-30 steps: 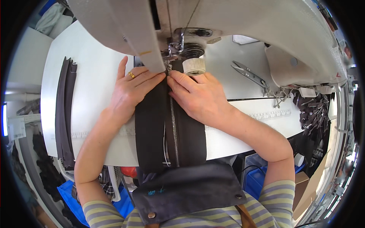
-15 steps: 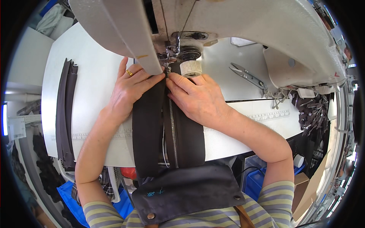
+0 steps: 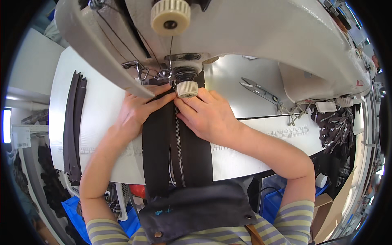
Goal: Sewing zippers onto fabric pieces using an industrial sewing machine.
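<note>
A dark brown fabric piece [image 3: 156, 151] runs lengthwise under the sewing machine [image 3: 249, 30], with a metal-toothed zipper [image 3: 178, 141] along it. My left hand [image 3: 138, 109] is closed at the fabric's left part, its thumb and index fingertips converging beside the zipper's far end; some fingers are partly hidden behind the machine's pale curved guard. My right hand [image 3: 212, 118] pinches the zipper's right edge just below the ribbed white knob [image 3: 188, 89]. Both sets of fingertips are close to the presser foot, which is mostly hidden.
Open scissors [image 3: 261, 91] lie on the machine bed at right, near a tangle of thread ends. Folded dark strips [image 3: 73, 126] lie on the white table [image 3: 107, 90] at left. Several zipper pieces [image 3: 335, 124] are heaped at the far right. Blue bins stand below the table.
The view has shifted, so more of the machine head shows and the scene sits lower and slightly left. My left fingers have lowered and are partly behind the guard. Both hands stay near the presser foot.
</note>
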`<state>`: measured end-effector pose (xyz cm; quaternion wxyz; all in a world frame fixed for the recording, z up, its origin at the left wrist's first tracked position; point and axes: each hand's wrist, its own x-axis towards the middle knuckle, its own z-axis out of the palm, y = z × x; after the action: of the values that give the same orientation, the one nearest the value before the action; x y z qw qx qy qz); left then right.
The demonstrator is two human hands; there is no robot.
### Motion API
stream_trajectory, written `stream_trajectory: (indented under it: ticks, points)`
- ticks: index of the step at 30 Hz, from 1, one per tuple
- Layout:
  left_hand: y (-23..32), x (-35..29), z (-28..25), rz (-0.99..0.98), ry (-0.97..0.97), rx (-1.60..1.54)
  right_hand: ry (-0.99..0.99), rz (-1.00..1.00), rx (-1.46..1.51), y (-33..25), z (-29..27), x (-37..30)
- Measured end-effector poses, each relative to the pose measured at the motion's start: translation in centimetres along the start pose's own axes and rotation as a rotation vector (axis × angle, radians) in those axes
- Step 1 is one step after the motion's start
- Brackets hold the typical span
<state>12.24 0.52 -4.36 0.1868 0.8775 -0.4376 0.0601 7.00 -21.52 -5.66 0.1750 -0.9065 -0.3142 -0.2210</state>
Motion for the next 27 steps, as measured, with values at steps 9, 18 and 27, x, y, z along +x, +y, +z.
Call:
stream_trajectory:
  ticks: [9, 18, 27]
  points:
    - [0.14, -0.09, 0.23, -0.061, -0.010, 0.048, -0.013, 0.006, 0.031, 0.13, -0.09, 0.05]
    - [0.39, 0.18, -0.12, -0.017, 0.028, 0.068, -0.004, 0.002, 0.026, 0.14, -0.15, 0.07]
    - [-0.09, 0.06, 0.23, 0.048, 0.069, 0.113, -0.031, 0.014, 0.012, 0.03, -0.43, 0.07]
